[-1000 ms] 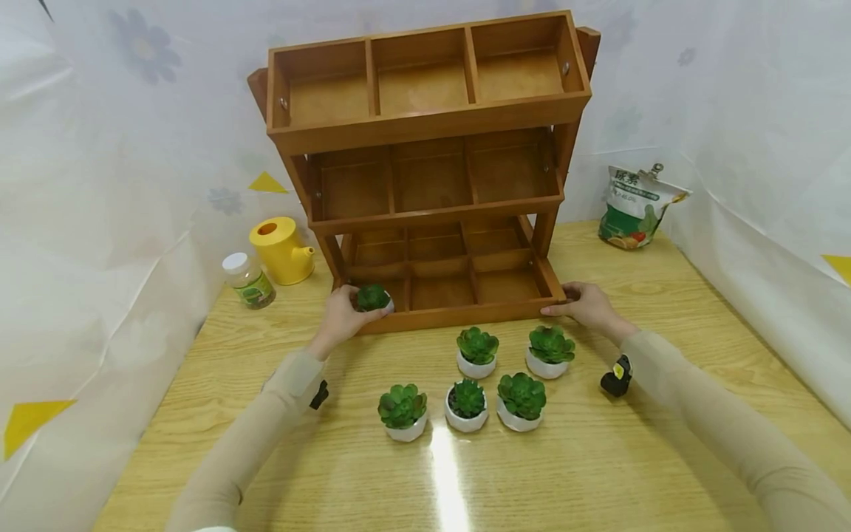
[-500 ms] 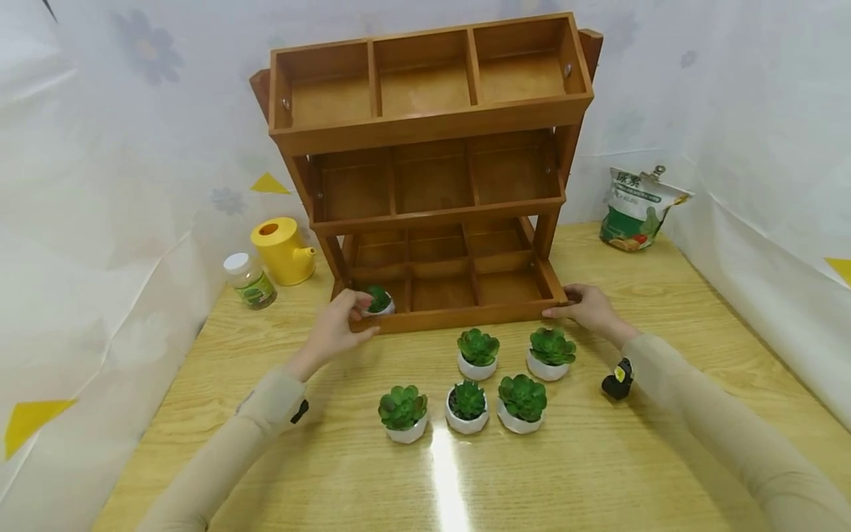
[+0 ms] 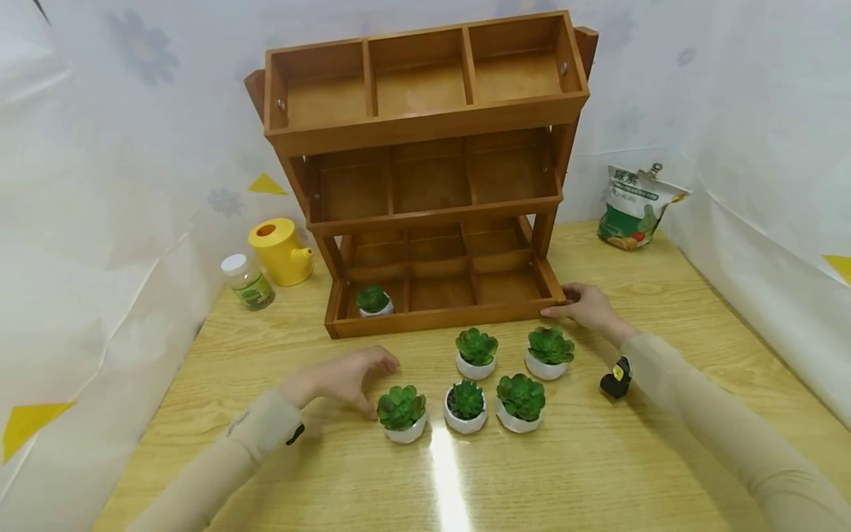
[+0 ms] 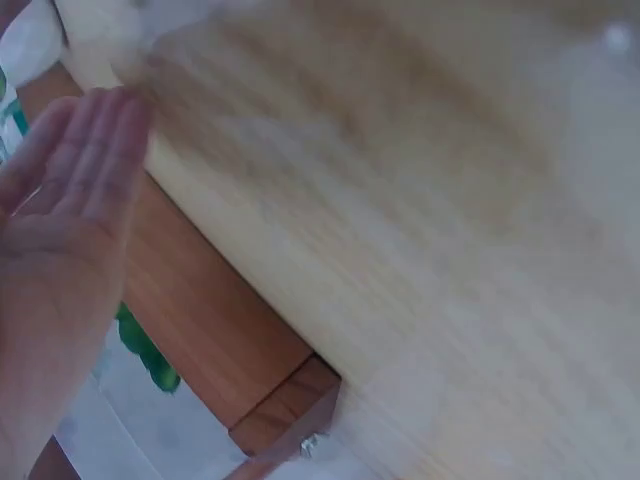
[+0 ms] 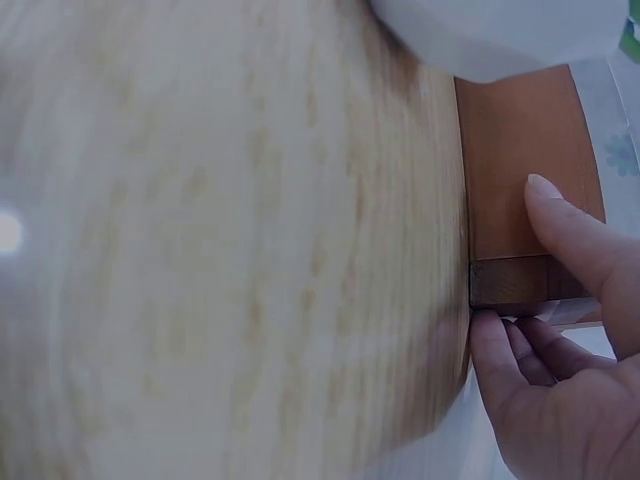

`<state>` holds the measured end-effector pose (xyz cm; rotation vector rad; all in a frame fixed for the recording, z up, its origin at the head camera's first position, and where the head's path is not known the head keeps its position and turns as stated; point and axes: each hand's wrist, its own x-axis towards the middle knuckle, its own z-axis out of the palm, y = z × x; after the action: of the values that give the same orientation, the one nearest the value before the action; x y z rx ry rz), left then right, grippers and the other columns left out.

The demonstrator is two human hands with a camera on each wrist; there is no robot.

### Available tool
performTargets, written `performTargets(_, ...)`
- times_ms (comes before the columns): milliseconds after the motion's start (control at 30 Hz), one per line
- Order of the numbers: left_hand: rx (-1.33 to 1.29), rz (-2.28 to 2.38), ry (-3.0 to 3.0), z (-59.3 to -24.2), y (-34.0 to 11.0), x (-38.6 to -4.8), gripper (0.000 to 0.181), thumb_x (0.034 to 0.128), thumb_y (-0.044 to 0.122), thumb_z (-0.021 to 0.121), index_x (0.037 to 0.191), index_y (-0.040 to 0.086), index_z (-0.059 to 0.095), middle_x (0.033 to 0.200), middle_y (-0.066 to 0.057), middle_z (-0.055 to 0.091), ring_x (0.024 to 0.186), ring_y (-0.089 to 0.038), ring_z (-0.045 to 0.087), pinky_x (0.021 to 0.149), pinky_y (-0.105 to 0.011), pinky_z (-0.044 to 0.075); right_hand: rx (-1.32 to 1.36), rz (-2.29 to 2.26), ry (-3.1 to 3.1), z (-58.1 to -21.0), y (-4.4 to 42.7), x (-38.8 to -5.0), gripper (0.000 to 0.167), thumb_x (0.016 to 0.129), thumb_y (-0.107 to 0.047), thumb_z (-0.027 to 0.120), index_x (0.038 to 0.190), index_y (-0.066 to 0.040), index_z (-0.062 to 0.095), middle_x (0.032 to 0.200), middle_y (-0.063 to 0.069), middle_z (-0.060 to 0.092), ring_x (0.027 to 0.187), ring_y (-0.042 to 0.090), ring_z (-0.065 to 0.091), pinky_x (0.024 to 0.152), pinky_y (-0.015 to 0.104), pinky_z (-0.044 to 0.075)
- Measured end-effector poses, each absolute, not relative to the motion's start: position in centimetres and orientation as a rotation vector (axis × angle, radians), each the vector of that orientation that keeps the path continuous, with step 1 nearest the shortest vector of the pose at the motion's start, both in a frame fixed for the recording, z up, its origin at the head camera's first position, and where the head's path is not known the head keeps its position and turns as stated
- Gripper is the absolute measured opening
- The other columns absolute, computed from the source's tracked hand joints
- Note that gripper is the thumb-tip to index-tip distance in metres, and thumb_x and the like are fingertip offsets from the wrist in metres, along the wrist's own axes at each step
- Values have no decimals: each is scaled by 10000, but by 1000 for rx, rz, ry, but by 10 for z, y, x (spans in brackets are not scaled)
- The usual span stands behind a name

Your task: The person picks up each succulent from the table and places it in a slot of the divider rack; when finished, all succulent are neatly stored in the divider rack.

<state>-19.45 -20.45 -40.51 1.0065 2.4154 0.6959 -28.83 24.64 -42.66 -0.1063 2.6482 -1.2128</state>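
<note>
Pinching wooden rack [image 3: 425,128] corner: right hand [image 3: 590,307], thumb [image 5: 568,222] on front, fingers [image 5: 492,352] at end, clear in right wrist view. Left hand [image 3: 342,375], grip apart, just beside leftmost succulent [image 3: 402,412] on worktop [image 3: 346,480]. Only head view shows yellow watering can [image 3: 282,257].

Left hand [image 3: 346,375] with thumb [image 3: 362,404] spread from fingers [image 4: 105,155], right hand [image 3: 592,307] curled in a grip, both arms [image 3: 708,406] extended

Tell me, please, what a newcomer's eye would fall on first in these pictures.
Probably the brown wooden rack at the back of the table, with one potted succulent in its bottom tier's front left compartment. Five more succulents stand before it, and a bright yellow watering can to its left.
</note>
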Motion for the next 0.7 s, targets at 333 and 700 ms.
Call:
performTargets(333, 1112, 844, 2334, -415, -195, -176, 795, 615, 303, 913, 1257, 52, 517, 1233, -61, 584, 1106, -188, 584, 968, -298, 485, -116, -1209, 2660, -428, 247, -288, 868, 814, -455, 738, 1410, 70, 389, 1353, 282, 491, 1158, 369, 520, 862, 371, 463)
performTargets(700, 1104, 905, 2310, -413, -190, -171, 692, 624, 242, 909, 1198, 62, 565, 1184, -30, 602, 1077, -135, 585, 961, -287, 489, -103, -1225, 2641, -429, 247, -289, 882, 809, -455, 743, 1416, 71, 379, 1377, 284, 471, 1194, 380, 504, 942, 446, 456)
